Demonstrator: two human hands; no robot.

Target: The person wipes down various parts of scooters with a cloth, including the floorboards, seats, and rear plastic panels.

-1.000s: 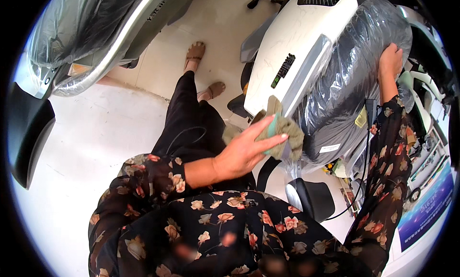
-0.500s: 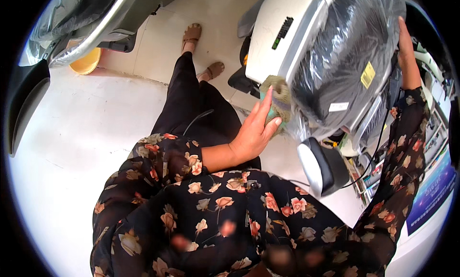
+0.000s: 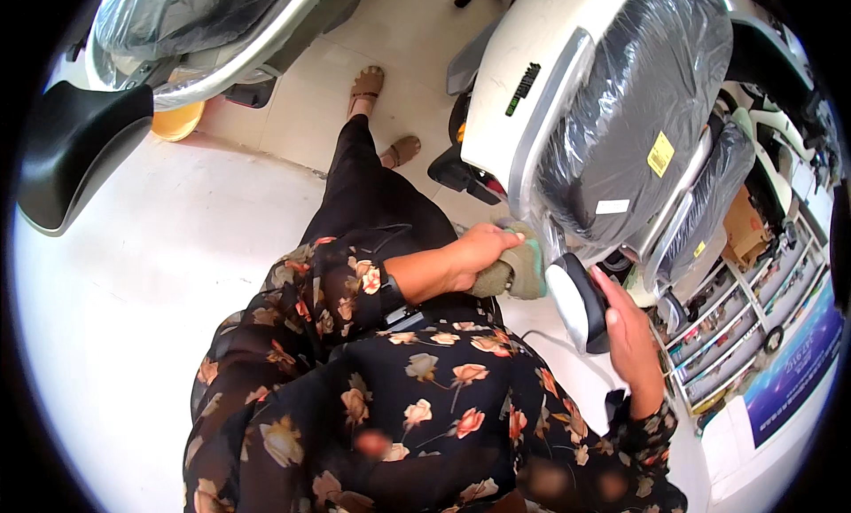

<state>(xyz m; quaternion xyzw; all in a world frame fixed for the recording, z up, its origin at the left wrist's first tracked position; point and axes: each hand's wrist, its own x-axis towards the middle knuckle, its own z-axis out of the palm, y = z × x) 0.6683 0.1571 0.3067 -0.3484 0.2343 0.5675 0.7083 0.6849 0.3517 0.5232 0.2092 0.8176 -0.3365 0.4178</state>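
My left hand (image 3: 479,254) is closed round a folded olive and teal cloth (image 3: 523,274), just below the white scooter body (image 3: 501,114). Beside the cloth stands a padded backrest (image 3: 569,305) with a white shell and a black cushion. The fingers of my right hand (image 3: 628,340) lie stretched along the black side of this backrest; some of them are hidden. Above both hands is the scooter's dark seat (image 3: 612,140) in clear plastic, bearing a yellow label and a white one.
More scooters with wrapped seats (image 3: 709,203) stand close on the right, beside a rack of small goods (image 3: 736,327) and a cardboard box (image 3: 745,229). Another scooter (image 3: 204,34), a black curved part (image 3: 80,149) and a yellow bowl-like container (image 3: 180,120) are at the left.
My right hand has come down from the seat's far edge to the backrest. The left hand, flat on the cloth before, has moved slightly lower and now grips it.
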